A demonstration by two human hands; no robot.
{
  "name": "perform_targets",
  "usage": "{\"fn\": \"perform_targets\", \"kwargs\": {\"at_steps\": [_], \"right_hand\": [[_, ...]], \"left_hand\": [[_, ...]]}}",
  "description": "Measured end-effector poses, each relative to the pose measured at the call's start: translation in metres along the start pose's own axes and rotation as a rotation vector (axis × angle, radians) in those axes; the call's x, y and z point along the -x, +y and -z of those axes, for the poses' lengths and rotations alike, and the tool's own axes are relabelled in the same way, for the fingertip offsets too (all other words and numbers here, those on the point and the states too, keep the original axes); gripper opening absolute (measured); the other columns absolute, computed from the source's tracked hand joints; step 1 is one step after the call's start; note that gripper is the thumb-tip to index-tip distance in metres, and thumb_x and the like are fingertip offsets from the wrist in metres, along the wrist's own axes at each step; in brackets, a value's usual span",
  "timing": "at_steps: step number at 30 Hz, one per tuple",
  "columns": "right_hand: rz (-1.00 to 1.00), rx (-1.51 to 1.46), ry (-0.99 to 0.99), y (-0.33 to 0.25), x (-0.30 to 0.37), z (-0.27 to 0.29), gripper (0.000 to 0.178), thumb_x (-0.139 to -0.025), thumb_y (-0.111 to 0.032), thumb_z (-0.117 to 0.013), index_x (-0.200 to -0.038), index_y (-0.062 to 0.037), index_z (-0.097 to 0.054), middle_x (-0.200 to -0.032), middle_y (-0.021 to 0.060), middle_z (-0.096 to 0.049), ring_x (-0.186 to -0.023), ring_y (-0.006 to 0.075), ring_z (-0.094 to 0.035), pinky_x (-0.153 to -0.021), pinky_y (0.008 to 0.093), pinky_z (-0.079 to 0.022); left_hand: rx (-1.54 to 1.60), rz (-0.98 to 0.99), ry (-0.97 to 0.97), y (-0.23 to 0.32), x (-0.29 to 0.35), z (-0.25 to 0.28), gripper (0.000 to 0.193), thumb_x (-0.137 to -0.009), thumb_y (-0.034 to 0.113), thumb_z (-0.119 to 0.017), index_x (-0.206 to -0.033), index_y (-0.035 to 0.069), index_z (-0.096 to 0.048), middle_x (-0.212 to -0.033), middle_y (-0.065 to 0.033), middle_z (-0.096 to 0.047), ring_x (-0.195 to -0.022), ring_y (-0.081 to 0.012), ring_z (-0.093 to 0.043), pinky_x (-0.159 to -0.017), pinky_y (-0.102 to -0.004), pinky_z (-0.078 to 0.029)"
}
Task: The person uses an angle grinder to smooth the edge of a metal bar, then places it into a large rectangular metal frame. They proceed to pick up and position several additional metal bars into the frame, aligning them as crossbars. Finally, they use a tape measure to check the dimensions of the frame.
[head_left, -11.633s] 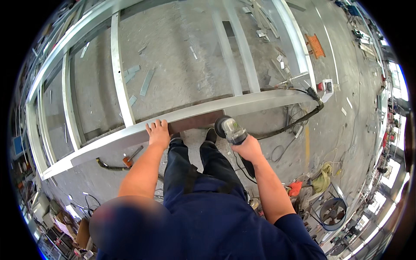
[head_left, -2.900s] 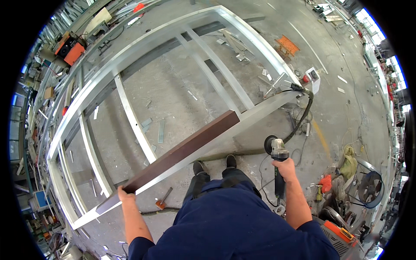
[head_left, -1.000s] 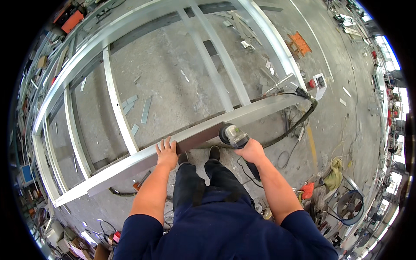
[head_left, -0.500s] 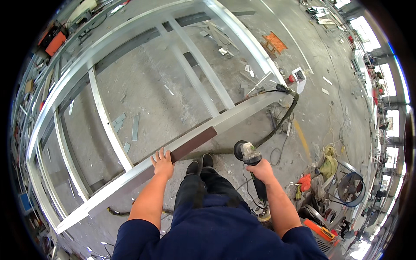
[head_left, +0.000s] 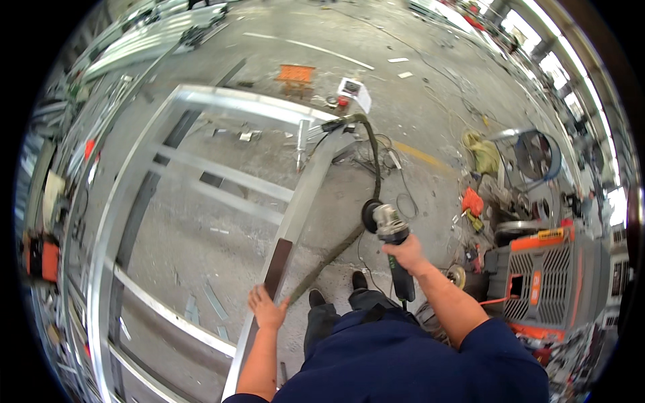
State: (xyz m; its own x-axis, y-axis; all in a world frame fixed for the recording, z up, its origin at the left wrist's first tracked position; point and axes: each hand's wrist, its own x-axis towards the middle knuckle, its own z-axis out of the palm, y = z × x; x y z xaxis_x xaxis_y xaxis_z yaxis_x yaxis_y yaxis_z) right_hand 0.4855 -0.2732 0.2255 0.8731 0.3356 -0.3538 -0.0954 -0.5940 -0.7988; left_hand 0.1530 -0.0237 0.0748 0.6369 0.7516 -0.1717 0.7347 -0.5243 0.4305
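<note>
"Concrete floor (head_left: 201, 258) fills the head view. Where's the brown bar (head_left: 278, 263)?"

"Lying along the near side of the metal frame (head_left: 306, 195)."

"And the hands?"

"Left hand (head_left: 267, 307): fingers spread on the bar, gripping nothing. Right hand (head_left: 406, 254): wrapped round an angle grinder (head_left: 391, 227) — right of the frame, its disc (head_left: 369, 215) apart from it."

"That orange-and-grey machine (head_left: 537, 292)?"

"Farther right of the frame — beyond the grinder."

Frame (head_left: 306, 188): lower end cut off by bottom edge.
Brown bar (head_left: 277, 265): partly covered by left hand (head_left: 267, 309).
Grinder (head_left: 388, 221): part of body hidden behind right hand (head_left: 404, 254).
Shirt (head_left: 410, 356): cut off below.
Clutter (head_left: 571, 363), lower right: too small to identify.
</note>
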Motion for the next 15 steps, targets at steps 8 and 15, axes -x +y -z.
{"fn": "perform_targets", "kwargs": {"at_steps": [8,15], "right_hand": [[-0.416,-1.062,0.33,0.064,0.004,0.105,0.032,-0.077,-0.021,-0.081,-0.099,-0.0029,-0.066,-0.084,0.0057,-0.064,-0.068,0.0212,-0.061,-0.066,0.0395,-0.052],[-0.537,-1.37,0.508,0.166,-0.002,0.183,0.034,-0.08,-0.03,-0.076,-0.102,-0.0071,-0.065,-0.095,0.0067,-0.064,-0.085,0.0273,-0.062,-0.084,0.0446,-0.051]], "left_hand": [[0.385,-0.924,-0.611,0.278,-0.019,0.037,0.073,-0.083,0.038,-0.077,-0.14,0.003,-0.049,-0.129,-0.0217,-0.061,-0.121,-0.0394,-0.056,-0.104,-0.044,-0.043],[-0.192,-1.43,-0.843,0.458,0.002,0.006,0.062,-0.085,0.034,-0.067,-0.136,0.002,-0.052,-0.098,-0.0149,-0.071,-0.089,-0.0354,-0.069,-0.083,-0.0428,-0.052]]}}
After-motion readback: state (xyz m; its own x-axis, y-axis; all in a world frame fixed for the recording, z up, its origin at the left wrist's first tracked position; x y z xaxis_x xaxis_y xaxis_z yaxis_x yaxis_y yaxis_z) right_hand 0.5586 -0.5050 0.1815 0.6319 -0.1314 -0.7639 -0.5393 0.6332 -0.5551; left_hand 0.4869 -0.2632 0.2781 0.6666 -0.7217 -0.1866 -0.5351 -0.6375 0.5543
